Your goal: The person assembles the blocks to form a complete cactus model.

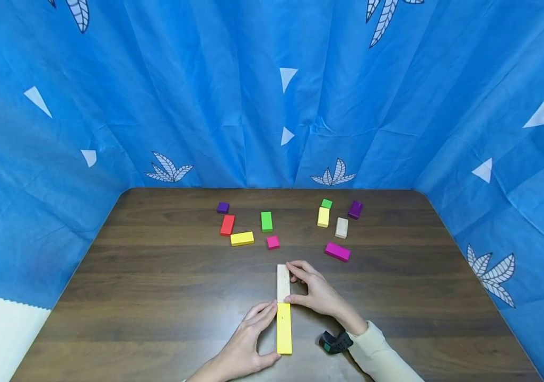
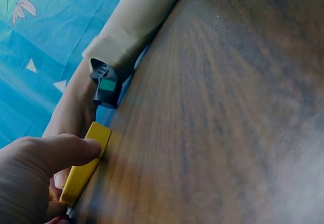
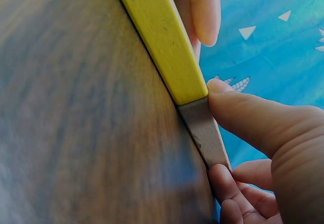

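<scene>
A long yellow block lies on the table near its front, end to end with a pale wooden block beyond it. My left hand holds the yellow block lengthwise, thumb at the near end and fingertips by the joint. With thumb and fingers, my right hand grips the pale block along its right side. In the left wrist view the thumb lies on the yellow block. The right wrist view shows the yellow block touching the pale block, my right thumb beside their joint.
Farther back on the table lie a red block, a yellow one, a green one, a pink one, a magenta one, a white one and several others. A blue curtain hangs behind.
</scene>
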Demonstrator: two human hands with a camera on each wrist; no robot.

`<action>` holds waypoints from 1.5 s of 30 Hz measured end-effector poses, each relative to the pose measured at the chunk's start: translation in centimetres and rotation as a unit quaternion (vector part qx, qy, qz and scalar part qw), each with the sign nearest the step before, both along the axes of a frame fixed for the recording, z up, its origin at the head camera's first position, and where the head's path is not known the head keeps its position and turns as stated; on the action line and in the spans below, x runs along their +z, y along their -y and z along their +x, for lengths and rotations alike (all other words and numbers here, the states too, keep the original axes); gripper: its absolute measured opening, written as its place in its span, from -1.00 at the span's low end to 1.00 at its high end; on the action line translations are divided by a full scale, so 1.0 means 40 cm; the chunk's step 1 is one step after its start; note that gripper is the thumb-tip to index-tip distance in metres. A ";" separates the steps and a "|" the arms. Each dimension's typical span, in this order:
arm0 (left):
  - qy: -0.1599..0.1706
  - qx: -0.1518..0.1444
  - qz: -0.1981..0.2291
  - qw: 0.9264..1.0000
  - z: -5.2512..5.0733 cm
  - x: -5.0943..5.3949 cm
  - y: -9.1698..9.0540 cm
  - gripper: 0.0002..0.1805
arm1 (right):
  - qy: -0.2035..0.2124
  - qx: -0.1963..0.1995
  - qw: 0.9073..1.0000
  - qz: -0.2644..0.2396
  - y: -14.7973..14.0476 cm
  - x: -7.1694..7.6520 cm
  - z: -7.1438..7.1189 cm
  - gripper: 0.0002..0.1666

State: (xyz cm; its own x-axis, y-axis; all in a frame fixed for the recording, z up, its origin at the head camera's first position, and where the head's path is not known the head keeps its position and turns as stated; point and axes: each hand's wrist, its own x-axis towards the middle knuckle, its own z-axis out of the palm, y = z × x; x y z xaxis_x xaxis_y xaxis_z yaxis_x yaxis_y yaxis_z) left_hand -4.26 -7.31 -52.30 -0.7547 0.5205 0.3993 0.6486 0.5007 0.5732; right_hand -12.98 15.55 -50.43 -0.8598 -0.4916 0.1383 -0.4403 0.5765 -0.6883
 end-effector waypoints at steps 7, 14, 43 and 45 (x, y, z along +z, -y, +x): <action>0.072 0.004 -0.022 0.997 -0.001 0.023 0.006 0.12 | 0.007 -0.005 1.000 -0.020 -0.002 0.000 0.001 -0.03; 0.142 0.023 0.004 0.990 -0.048 0.075 0.020 0.08 | 0.019 -0.003 0.999 -0.041 -0.007 0.007 -0.006 -0.05; 0.023 -0.026 0.001 0.999 -0.184 -0.005 0.003 -0.10 | 0.025 -0.030 0.994 -0.103 -0.015 -0.015 -0.013 -0.20; 0.012 -0.026 -0.006 1.000 -0.185 -0.006 0.002 -0.12 | 0.022 -0.029 0.994 -0.104 -0.017 -0.016 -0.015 -0.20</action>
